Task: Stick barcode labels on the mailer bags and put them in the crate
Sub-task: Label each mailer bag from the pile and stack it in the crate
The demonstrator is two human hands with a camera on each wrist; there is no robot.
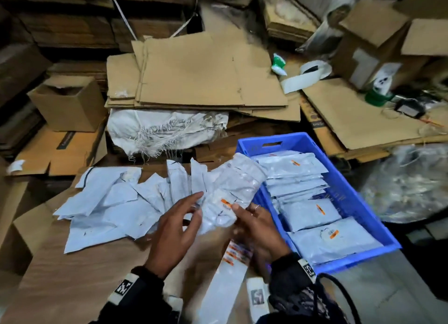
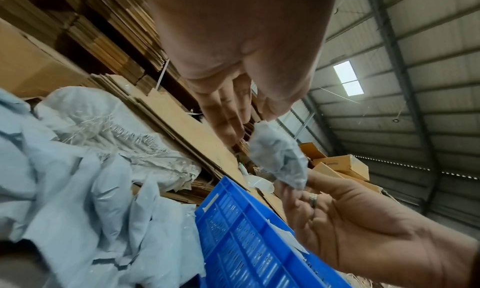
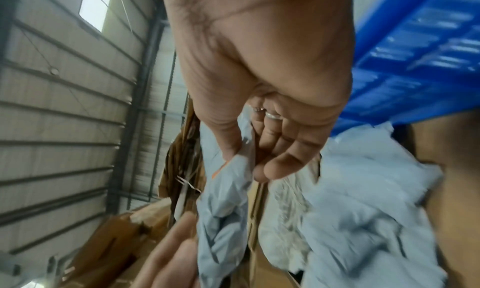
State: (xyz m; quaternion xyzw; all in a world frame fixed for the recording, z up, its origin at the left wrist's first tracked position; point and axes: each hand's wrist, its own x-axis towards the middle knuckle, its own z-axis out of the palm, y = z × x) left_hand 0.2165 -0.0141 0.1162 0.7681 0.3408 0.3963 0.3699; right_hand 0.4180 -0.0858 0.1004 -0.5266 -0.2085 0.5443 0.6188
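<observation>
A grey mailer bag (image 1: 234,183) with an orange barcode label (image 1: 226,203) is held up over the crate's left edge. My right hand (image 1: 243,211) pinches its lower end, thumb on the front beside the label; the right wrist view shows that hand (image 3: 249,161) gripping the bag (image 3: 223,210). My left hand (image 1: 195,203) is at the bag's left side with fingers spread and relaxed, holding nothing. In the left wrist view its straight fingers (image 2: 226,124) hover just above the bag (image 2: 280,161). A label strip (image 1: 232,258) lies on the cardboard under my hands.
The blue crate (image 1: 274,139) at right holds several labelled bags. A pile of unlabelled grey bags (image 1: 109,202) lies at left on the cardboard. Flattened cartons (image 1: 194,69), a white woven sack (image 1: 164,130) and open boxes crowd the back.
</observation>
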